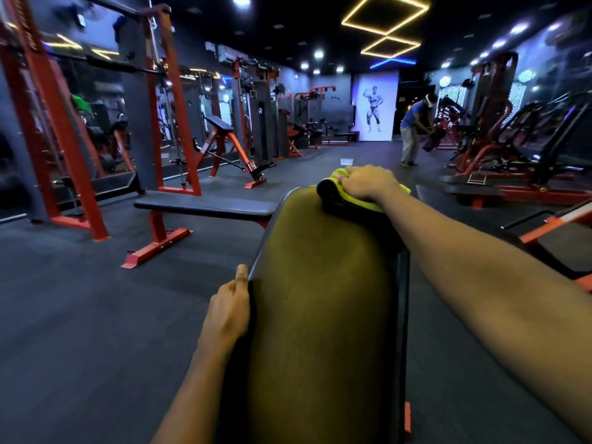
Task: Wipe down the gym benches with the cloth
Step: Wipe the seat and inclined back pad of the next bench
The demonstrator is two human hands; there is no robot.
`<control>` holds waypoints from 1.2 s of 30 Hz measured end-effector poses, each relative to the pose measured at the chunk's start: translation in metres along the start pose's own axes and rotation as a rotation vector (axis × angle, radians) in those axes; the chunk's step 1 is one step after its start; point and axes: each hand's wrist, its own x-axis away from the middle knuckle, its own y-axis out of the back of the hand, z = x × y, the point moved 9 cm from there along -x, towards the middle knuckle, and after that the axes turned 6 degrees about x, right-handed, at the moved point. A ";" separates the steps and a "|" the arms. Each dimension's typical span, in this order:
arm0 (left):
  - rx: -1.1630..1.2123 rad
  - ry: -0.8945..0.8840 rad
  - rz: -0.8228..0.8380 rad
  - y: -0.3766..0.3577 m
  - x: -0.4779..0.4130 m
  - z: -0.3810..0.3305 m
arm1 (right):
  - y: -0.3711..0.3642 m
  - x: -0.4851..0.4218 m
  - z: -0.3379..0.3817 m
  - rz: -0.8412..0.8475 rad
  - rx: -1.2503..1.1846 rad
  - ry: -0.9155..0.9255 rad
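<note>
A long padded bench (320, 299) runs up the middle of the frame from the bottom edge, its dark top catching a yellowish shine. At its far end, just above centre, the right hand (365, 182) lies on a bunched yellow-green cloth (355, 203), fingers bent down over it and holding it against the pad's rounded end. A dark fold of the cloth hangs over the left side of that end. The right forearm stretches in from the lower right corner.

The left hand (229, 309) sits lower and left of centre, clamped on the bench's left edge. The thumb lies along the top of the rim pointing away, and the fingers go under the pad out of sight.

Behind, in the left middle of the frame, a second flat bench (205, 208) on red legs stands crosswise, its right end close to the near bench; whether they touch cannot be told. A tall red rack (169, 100) rises in the upper left. On the dark floor (80, 315) past the cloth sits a small pale box (346, 161). Far back at upper centre hangs a white poster (376, 105) — to its right a person (411, 129) bends over a machine. Yellow square ceiling lights (384, 14) glow at the top.
</note>
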 end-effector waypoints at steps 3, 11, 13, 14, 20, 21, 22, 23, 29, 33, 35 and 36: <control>0.012 0.001 -0.011 0.001 0.001 0.001 | -0.007 -0.011 0.063 0.042 0.097 0.165; 0.049 0.032 -0.009 0.003 0.005 0.001 | -0.011 0.010 0.055 0.043 0.042 0.255; 0.032 0.037 -0.004 0.003 0.006 0.000 | -0.009 0.016 0.007 -0.007 0.009 0.110; 0.022 0.030 -0.011 0.004 0.006 -0.001 | -0.007 0.019 -0.012 -0.020 -0.004 0.049; 0.015 0.032 -0.017 0.004 0.002 0.006 | -0.007 -0.009 0.019 0.011 0.054 0.079; 0.019 0.033 -0.018 0.004 0.002 0.007 | -0.009 -0.015 0.039 0.028 0.065 0.125; 0.026 0.035 -0.018 0.003 0.001 0.008 | -0.012 -0.020 0.059 0.042 0.079 0.173; 0.031 0.037 -0.021 0.004 0.000 0.009 | -0.015 -0.023 0.082 0.048 0.099 0.223; 0.033 0.042 -0.057 0.005 -0.002 0.014 | -0.031 0.009 0.169 -0.006 0.332 0.547; 0.059 0.057 -0.063 0.006 0.001 0.013 | -0.040 0.047 0.183 -0.067 0.333 0.781; 0.062 0.050 -0.070 0.007 0.002 0.012 | -0.037 0.050 0.173 -0.067 0.273 0.807; 0.060 0.049 -0.070 0.008 0.003 0.012 | -0.034 0.045 0.168 -0.065 0.265 0.784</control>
